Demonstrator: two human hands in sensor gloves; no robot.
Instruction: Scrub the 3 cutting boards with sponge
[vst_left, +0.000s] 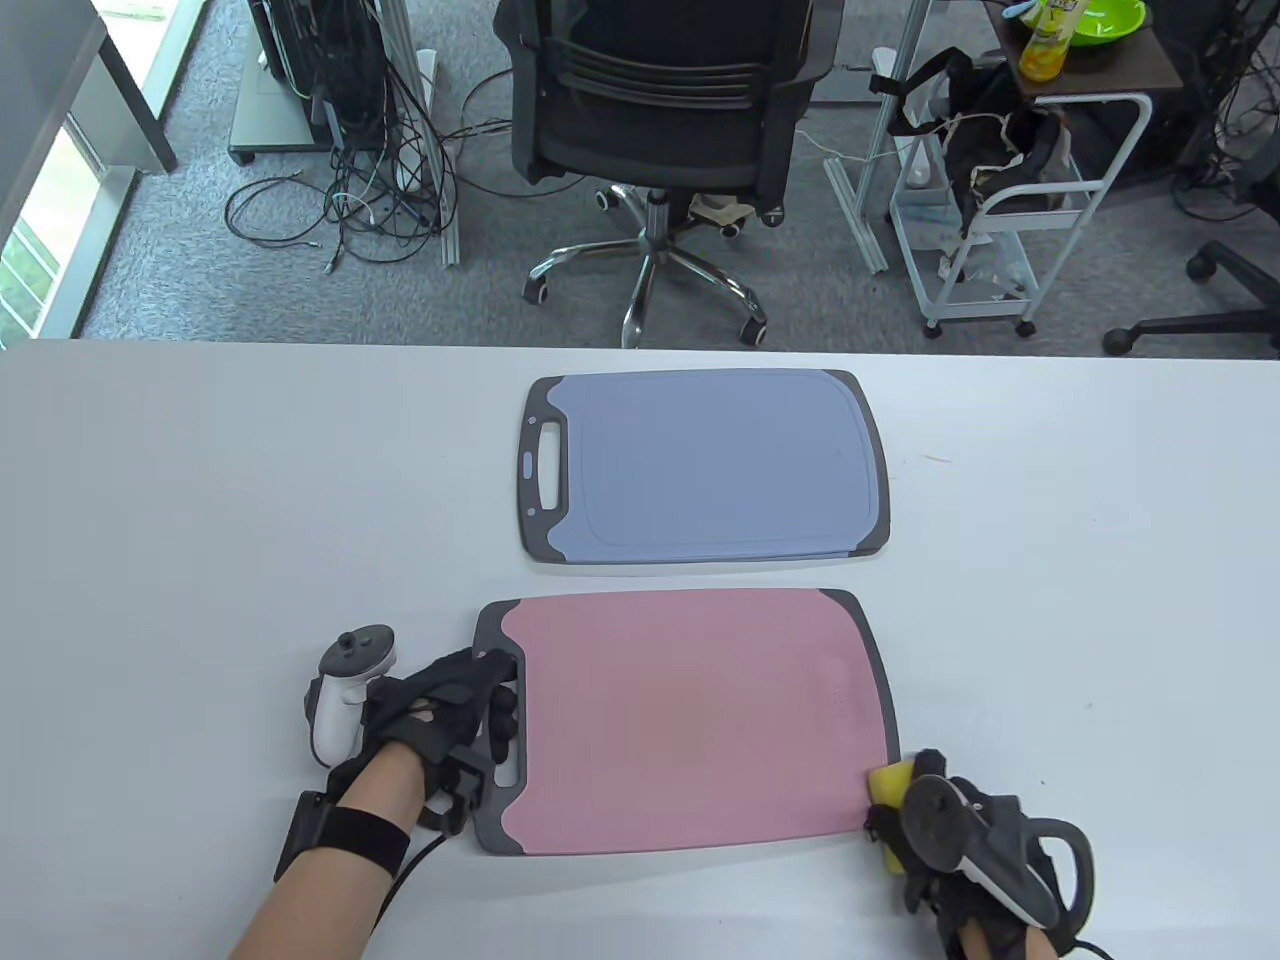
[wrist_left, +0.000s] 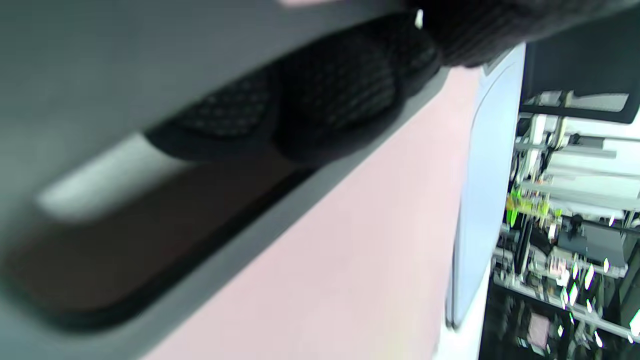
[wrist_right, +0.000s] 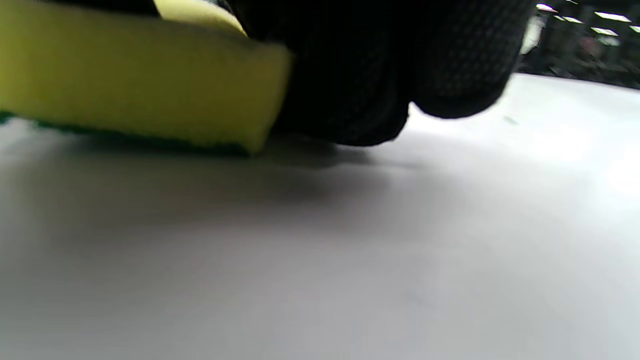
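Fingers of right hand (vst_left: 985, 850) clamp yellow sponge (vst_left: 888, 782) at pink board's (vst_left: 690, 720) lower-right corner; left hand (vst_left: 445, 720) hooks its handle slot. Blue board (vst_left: 710, 465) above, centre frame. Third board unseen; progress unclear.

One cutting board (vst_left: 690, 720) lies nearer the person; another board (vst_left: 705, 465) lies behind it.

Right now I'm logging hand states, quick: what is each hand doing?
Left hand: fingers curled into the handle slot of the pink cutting board, holding it.
Right hand: gripping the yellow sponge.
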